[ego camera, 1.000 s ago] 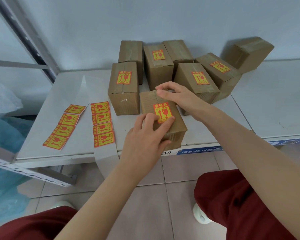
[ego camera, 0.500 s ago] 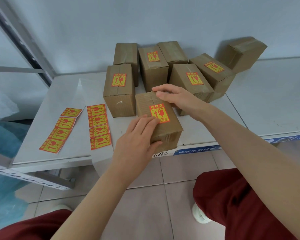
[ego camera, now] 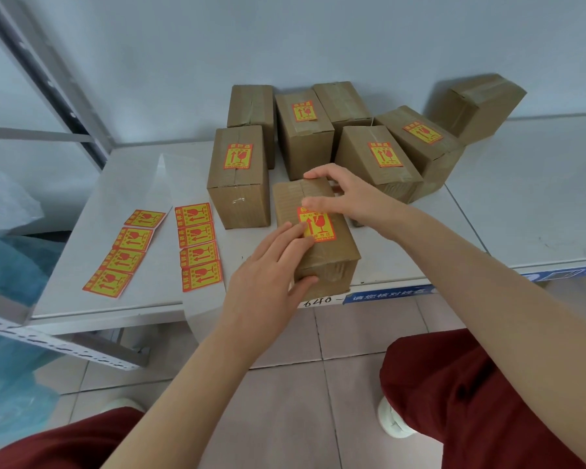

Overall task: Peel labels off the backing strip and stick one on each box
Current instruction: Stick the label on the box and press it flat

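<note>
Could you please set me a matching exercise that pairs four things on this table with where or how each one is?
Column one
1. front box
2. far-right box
3. left hand
4. spare labels nearest the boxes

Column two
A. four in a row on the backing strip that hangs over the table edge
B. tilted, no label showing
C. at the table's front edge, label on top
D. fingers flat on the front box, beside its label

Pairs: 1-C, 2-B, 3-D, 4-A
</note>
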